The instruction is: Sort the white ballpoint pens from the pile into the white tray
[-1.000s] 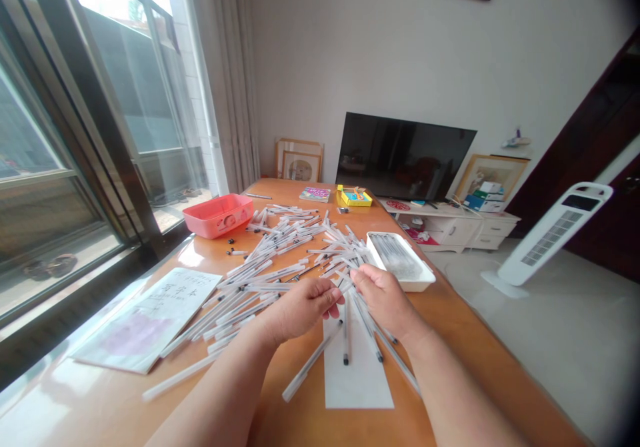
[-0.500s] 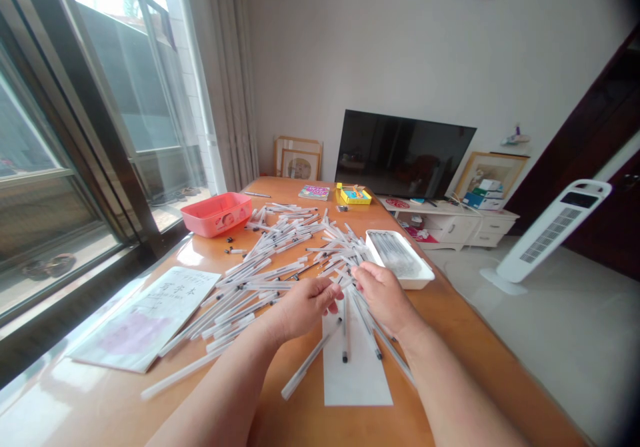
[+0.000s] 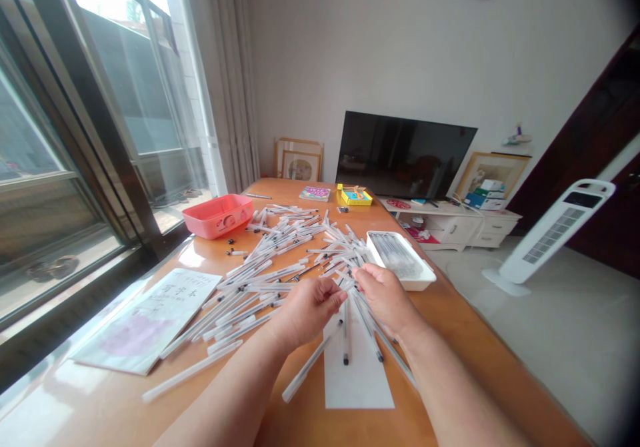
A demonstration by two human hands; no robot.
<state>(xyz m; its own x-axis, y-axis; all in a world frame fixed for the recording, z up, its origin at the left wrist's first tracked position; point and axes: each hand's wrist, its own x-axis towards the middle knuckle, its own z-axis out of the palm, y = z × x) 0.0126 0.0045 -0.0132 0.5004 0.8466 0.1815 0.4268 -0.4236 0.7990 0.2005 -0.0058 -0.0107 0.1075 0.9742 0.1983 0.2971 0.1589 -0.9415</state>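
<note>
Both hands meet over the near edge of a big pile of clear plastic pens (image 3: 280,247) scattered on the orange wooden table (image 3: 465,347). My left hand (image 3: 307,308) has its fingers curled and pinched near the pile's edge; what they hold is hidden. My right hand (image 3: 385,295) is also curled, fingertips close to the left hand's, over a few pens that lie on a white sheet of paper (image 3: 357,373). A white tray (image 3: 400,259) with pen parts sits just beyond the right hand.
A red plastic basket (image 3: 218,215) stands at the far left of the table, a printed booklet (image 3: 150,317) near the window side. A yellow box (image 3: 354,197) and a small book (image 3: 315,193) lie at the far end. Beyond are a television (image 3: 403,157) and a tower fan (image 3: 550,233).
Both hands stay together at the pile's edge with only slight finger movement; the view shifted a little.
</note>
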